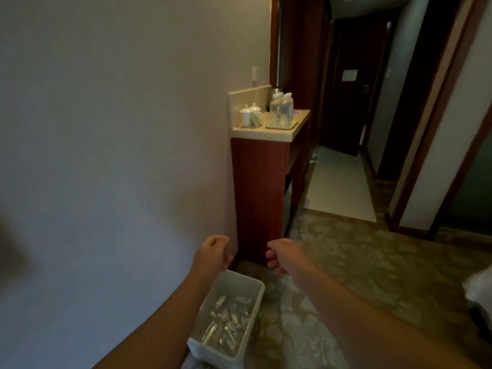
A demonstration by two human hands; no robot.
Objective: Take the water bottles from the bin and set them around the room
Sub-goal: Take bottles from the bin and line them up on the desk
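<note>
Left hand (213, 253) — raised above the bin, fingers loosely curled, nothing held. Right hand (283, 255) — level with the left and just beside it, a narrow gap between the two, fingers likewise curled inward, empty. Both forearms bare, reaching forward from the lower edge of the view. Bin (203, 350) — white, rectangular, open-topped, directly below and slightly nearer than the hands, set on the patterned floor (372, 275) close to the wall (106, 129); contents a jumble of clear, glinting items lying flat, too blurred to identify with certainty. Water bottles (282, 107) — two, clear, with pale caps, upright and touching one another on a small tray (270, 126), well apart from the hands, higher and further off. Tray resting on the light countertop (282, 135) of a narrow red-brown cabinet (258, 195) that stands against the wall. Two white lidded cups (250, 115) — on the same countertop, left of the tray, near the wall's tiled upstand. Dark kettle-like vessel behind the bottles, mostly hidden. Beyond the cabinet, a dim corridor with pale floor tiles (338, 182) and a dark door (348, 89) bearing a light notice.
</note>
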